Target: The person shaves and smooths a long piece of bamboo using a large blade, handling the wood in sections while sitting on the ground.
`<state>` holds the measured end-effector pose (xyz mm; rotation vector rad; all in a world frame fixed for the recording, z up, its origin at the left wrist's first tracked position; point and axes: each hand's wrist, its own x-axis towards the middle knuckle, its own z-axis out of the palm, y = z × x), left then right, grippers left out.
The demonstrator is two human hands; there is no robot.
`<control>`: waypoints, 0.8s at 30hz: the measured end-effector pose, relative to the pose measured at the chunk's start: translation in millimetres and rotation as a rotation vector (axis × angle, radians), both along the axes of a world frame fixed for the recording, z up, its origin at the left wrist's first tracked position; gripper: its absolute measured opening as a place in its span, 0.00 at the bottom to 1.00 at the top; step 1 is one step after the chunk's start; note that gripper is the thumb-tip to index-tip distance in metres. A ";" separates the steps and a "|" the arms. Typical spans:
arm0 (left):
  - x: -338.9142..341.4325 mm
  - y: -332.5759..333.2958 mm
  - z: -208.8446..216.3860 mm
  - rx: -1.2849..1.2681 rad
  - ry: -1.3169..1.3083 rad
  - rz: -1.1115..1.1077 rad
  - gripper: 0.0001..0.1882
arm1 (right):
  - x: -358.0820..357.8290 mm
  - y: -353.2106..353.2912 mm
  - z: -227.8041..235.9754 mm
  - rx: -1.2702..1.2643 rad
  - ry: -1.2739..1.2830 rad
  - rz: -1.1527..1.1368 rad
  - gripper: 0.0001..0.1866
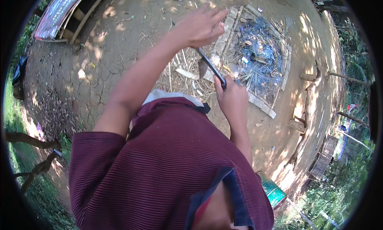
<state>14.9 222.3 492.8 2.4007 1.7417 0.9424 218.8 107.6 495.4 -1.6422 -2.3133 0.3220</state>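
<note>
My right hand is closed round the near end of a long, dark, thin-shafted tool. A broad brownish piece like a curved blade shows beside the shaft; I cannot make out the tool's exact kind. The shaft slants away to the upper left and passes under my left hand. That hand is open, fingers stretched out toward the right; whether it touches the shaft is hidden. Below the tool, a pale curled strip lies among straw-like scraps on the ground.
Ahead to the right, a border of blocks surrounds ash and burnt litter. A log rail runs along the right. A green drum stands at lower right. A raised structure with a shiny sheet is at upper left.
</note>
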 end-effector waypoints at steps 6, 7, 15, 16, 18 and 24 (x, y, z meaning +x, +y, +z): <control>18.8 19.7 16.5 0.055 0.193 -0.135 0.42 | -7.3 -7.0 -12.0 -0.021 0.146 -0.063 0.19; 19.9 18.7 17.3 0.222 0.108 -0.137 0.38 | -2.7 -6.7 -12.8 -0.029 0.149 -0.078 0.19; 39.0 -19.6 2.4 -0.108 0.151 -0.032 0.32 | 28.6 -35.6 -5.7 -0.122 0.074 -0.165 0.15; 39.6 -22.4 -2.4 -0.098 0.133 -0.057 0.32 | 29.6 -38.7 1.4 -0.151 0.059 -0.171 0.15; 38.1 -27.1 -6.8 -0.117 0.109 -0.087 0.32 | 31.3 -40.4 11.9 -0.177 -0.004 -0.134 0.14; 36.6 -21.9 2.0 -0.229 0.120 -0.128 0.31 | 27.1 -38.3 16.6 -0.220 0.019 -0.169 0.14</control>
